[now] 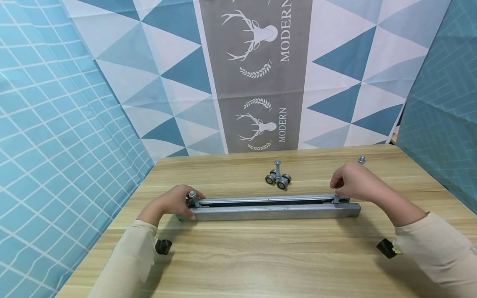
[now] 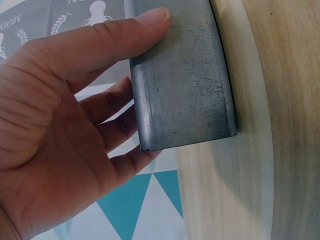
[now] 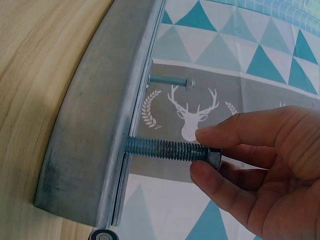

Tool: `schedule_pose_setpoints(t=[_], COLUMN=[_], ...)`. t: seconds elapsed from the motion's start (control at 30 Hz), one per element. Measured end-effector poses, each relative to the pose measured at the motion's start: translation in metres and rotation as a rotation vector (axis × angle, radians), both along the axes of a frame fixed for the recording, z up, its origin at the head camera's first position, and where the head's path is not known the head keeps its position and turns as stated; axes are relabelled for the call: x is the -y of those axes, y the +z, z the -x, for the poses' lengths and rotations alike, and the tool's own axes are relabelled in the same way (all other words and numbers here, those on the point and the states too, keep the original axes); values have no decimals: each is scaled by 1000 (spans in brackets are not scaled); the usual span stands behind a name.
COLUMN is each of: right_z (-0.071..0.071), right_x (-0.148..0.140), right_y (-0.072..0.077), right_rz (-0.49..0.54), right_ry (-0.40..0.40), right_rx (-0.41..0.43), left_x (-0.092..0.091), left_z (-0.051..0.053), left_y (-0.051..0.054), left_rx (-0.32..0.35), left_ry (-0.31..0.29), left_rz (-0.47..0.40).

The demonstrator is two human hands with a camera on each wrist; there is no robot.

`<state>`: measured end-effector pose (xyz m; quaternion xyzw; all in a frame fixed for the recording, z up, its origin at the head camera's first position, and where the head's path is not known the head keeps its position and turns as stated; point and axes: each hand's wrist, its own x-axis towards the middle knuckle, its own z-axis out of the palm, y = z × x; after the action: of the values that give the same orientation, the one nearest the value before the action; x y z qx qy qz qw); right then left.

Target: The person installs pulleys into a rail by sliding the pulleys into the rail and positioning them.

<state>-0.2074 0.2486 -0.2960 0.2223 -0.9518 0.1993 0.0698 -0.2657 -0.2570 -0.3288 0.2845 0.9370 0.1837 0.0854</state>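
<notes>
A grey metal channel rail [image 1: 275, 212] lies across the table, its long slot facing up. My left hand [image 1: 174, 201] holds the rail's left end, with the thumb on the near face [image 2: 182, 85] and the other fingers behind. Beside that hand a bolt [image 1: 192, 194] stands up from the slot. At the right end my right hand [image 1: 355, 181] pinches the hex head of a threaded bolt [image 3: 167, 149] between thumb and fingers. The bolt's shank rises from the slot; its lower part is hidden. Part of a wheel [image 3: 103, 235] shows by the rail's end.
Behind the rail stands a roller trolley [image 1: 277, 178] with several small wheels and an upright bolt. Another bolt top [image 1: 361, 158] shows past my right hand, its base hidden. Patterned cloth [image 1: 257, 82] hangs behind the wooden table [image 1: 268, 260] and at both sides.
</notes>
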Motion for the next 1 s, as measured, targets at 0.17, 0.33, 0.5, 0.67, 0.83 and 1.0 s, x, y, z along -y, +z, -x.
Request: schedule_pose_setpoints(t=[0.17,0.33,0.5,0.67,0.83,1.0], right_z=[0,1,1,2,3,5], right_x=[4,10,15,21,28,33], right_y=[0,1,1,2,1,0], right_rz=[-3,-2,-9,-8,-9,-16], right_ry=[5,22,32,39,35,45], right_rx=[9,5,-3,8,20,19], left_x=[0,0,-1,-1,0,0], left_z=[0,0,-1,-1,-1,-1], left_y=[0,0,0,0,0,1], left_rx=[1,0,0,-3,-5,-3], left_ry=[2,2,5,6,1,0], left_rz=[0,1,2,2,-1,3])
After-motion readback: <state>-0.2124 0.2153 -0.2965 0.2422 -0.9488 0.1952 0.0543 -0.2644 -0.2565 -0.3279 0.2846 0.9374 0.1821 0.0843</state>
